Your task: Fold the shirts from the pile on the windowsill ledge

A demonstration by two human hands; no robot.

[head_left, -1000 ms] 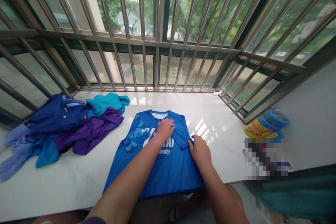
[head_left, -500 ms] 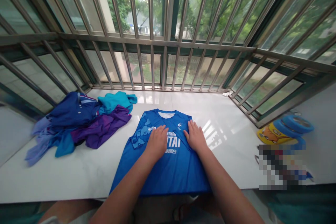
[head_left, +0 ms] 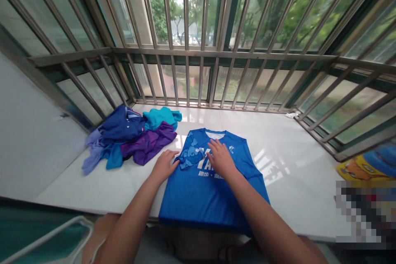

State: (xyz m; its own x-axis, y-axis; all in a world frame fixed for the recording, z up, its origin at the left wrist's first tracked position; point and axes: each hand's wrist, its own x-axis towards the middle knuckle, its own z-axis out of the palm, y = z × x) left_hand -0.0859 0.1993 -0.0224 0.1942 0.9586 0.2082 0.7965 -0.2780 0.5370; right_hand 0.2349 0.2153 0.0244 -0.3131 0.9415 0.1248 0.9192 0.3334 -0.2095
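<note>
A blue T-shirt (head_left: 210,202) with white lettering lies spread on the white ledge, its collar toward the window and its hem at the near edge. Its patterned left sleeve (head_left: 192,154) is folded inward over the chest. My left hand (head_left: 165,166) is at the shirt's left side, fingers apart, with the thumb at the folded sleeve's edge. Over the chest print is my right hand (head_left: 222,159), palm down with fingers spread, covering some of the lettering. Neither hand has cloth visibly gripped in it.
A heap of clothes (head_left: 145,148) in navy, purple, teal and lilac lies to the left on the ledge (head_left: 297,181). Metal bars (head_left: 201,78) line the window behind. At the right stands a yellow and blue container (head_left: 368,167), beside a blurred-out patch.
My left hand has moved from the chest to the shirt's left edge. My right hand has shifted from the right sleeve onto the chest print. The view has turned left.
</note>
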